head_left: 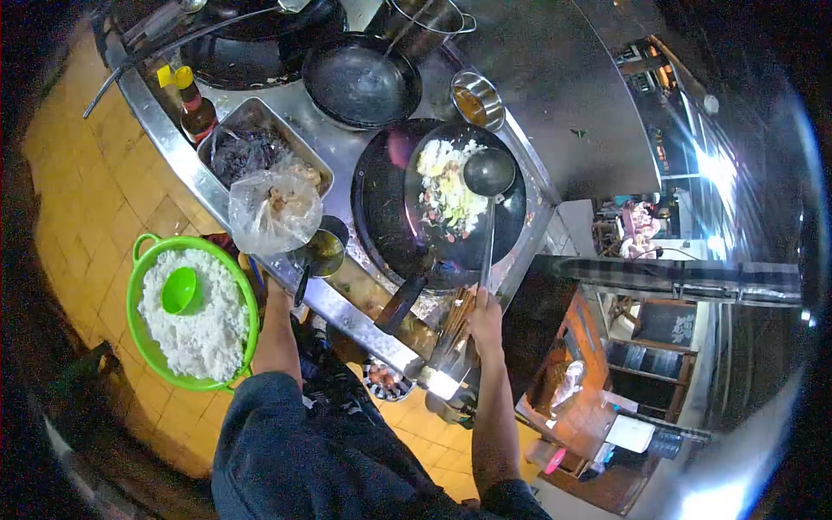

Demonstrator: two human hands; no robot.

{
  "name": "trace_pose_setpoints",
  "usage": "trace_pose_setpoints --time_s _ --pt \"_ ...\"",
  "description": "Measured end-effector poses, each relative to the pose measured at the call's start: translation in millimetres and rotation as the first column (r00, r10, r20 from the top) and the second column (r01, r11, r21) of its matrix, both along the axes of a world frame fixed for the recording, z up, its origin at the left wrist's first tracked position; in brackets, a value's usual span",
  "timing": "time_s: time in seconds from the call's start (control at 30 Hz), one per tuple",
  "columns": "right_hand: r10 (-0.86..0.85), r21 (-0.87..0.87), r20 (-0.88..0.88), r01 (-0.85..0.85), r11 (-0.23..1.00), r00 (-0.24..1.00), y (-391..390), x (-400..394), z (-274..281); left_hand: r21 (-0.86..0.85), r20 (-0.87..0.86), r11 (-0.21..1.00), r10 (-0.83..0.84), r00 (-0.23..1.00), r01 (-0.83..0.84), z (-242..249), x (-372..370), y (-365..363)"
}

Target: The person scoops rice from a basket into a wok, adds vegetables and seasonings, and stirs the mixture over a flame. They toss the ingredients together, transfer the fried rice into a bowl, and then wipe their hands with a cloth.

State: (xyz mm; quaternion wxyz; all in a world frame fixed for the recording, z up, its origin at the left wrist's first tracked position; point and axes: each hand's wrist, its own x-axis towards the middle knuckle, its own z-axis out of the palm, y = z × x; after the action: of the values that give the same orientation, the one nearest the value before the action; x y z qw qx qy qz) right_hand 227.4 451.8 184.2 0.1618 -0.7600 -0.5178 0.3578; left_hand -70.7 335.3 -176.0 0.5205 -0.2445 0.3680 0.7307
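My right hand (pixel 485 319) is wrapped round the long handle of a ladle (pixel 490 173). The ladle's round bowl rests over the food in a wok (pixel 507 212), at the right side of a mix of white rice or egg with green and pink bits (pixel 452 186). The wok's dark handle (pixel 401 305) points toward me. My left hand (pixel 270 282) is down at the stove's front edge, between a green basin of white rice (pixel 139 299) and a clear plastic bag (pixel 276 211). Its fingers are mostly hidden there. A green bowl (pixel 181 291) sits on the rice.
Left on the steel counter (pixel 178 156) are a sauce bottle (pixel 197 113), a metal tray (pixel 325 178) and a small pot (pixel 327 253). Behind stand a black pan (pixel 360 82), a steel bowl (pixel 477 100) and a pot (pixel 425 26). A container of eggs (pixel 386 379) is below the edge.
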Motion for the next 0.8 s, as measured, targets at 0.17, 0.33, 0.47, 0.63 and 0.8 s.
trace_pose_setpoints --time_s 0.17,0.33,0.47,0.63,0.8 --pt "-0.16 -0.298 -0.27 0.075 0.951 0.95 -17 -25 11 -0.049 -0.013 0.999 0.012 1.0 -0.012 -16 9 -17" --pt "-0.13 -0.278 -0.225 0.064 0.958 0.966 -30 -24 -8 -0.096 -0.028 0.994 0.043 0.999 -0.045 -24 21 -30" --pt "-0.099 -0.229 -0.242 0.042 0.972 0.965 -30 -24 5 0.274 -0.014 0.96 -0.046 0.999 0.048 -47 21 -33" --pt "-0.124 -0.314 -0.288 0.029 0.949 0.95 -23 -24 20 -0.284 0.023 0.953 0.115 0.993 -0.104 -44 34 -27" --pt "0.275 0.051 -0.309 -0.273 0.961 0.91 8 76 -58 -0.041 0.316 0.96 0.274 0.908 -0.276 -3 24 -22"
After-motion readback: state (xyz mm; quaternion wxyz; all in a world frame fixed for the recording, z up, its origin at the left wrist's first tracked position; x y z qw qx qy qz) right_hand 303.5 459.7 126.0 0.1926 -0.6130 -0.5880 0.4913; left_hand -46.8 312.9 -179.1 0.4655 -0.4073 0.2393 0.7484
